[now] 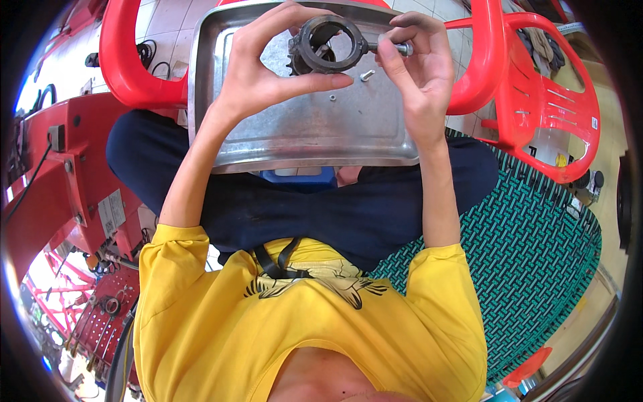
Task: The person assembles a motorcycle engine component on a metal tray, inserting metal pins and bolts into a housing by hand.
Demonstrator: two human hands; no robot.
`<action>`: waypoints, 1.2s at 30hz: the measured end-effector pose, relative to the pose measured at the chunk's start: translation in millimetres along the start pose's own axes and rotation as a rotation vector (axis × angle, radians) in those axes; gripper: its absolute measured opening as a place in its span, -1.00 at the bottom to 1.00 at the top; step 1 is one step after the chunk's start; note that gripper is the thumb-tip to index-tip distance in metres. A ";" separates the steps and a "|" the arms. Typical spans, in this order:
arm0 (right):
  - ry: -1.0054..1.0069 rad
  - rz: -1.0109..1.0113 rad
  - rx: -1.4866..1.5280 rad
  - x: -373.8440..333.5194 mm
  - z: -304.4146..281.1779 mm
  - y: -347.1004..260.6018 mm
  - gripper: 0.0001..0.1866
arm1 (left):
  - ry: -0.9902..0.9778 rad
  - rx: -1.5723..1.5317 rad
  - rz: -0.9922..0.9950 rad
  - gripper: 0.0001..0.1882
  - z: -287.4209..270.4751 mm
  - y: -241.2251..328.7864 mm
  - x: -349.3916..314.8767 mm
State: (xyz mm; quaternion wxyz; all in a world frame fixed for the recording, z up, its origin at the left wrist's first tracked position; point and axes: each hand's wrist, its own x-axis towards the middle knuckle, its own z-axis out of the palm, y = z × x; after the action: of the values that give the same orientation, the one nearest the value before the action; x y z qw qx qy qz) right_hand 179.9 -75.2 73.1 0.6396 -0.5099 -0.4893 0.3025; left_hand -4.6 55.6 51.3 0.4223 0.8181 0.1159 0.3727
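Note:
My left hand (258, 77) is closed around a dark, greasy metal ring-shaped clamp (307, 50) with teeth along its left side, thumb below and fingers above. At the clamp's right side, a bolt (403, 49) sits at its lug, with the silvery head pointing right. The thumb and fingers of my right hand (425, 84) pinch that bolt. Both hands are over a shallow metal tray (315, 161). Beneath them, a short silvery bolt (367, 76) and a small nut (332, 98) lie on the tray. How deep the held bolt goes is hidden.
Red plastic chair parts (120, 60) flank the tray, and a red chair (549, 100) stands at right. A green woven seat (536, 254) spreads at my right side. Red machinery (53, 161) is close on my left. Black cable (146, 50) lies on the tiled floor.

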 end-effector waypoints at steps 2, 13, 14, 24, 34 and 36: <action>-0.014 -0.043 -0.014 0.8 -2.0 4.0 -0.65 | -0.005 0.005 -0.003 -0.37 -1.2 -0.4 -0.4; -0.036 -0.340 -0.518 13.1 -6.2 -9.1 -0.71 | 0.073 -0.110 -0.142 -0.27 0.2 -18.9 -15.8; -0.034 -0.396 -0.530 13.0 -9.0 -7.5 -0.75 | 0.050 -0.095 -0.117 -0.27 -0.6 -21.2 -15.1; 0.014 -0.952 -0.857 19.6 -16.1 14.5 -0.75 | 0.012 -0.202 -0.205 -0.43 3.4 -25.3 -13.5; -0.022 -0.143 -0.566 5.0 -7.5 4.3 -0.84 | 0.012 -0.064 -0.144 -0.30 0.9 -11.1 -10.4; 0.004 -0.154 -0.593 4.2 -6.5 3.2 -0.86 | 0.039 -0.024 -0.112 -0.30 2.1 -7.8 -9.0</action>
State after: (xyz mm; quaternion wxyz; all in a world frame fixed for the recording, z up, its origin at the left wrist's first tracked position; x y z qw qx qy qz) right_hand 187.7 -72.8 71.4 0.4851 -0.6362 -0.5922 0.0962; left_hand -8.4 54.6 39.8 0.4502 0.7977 0.1652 0.3656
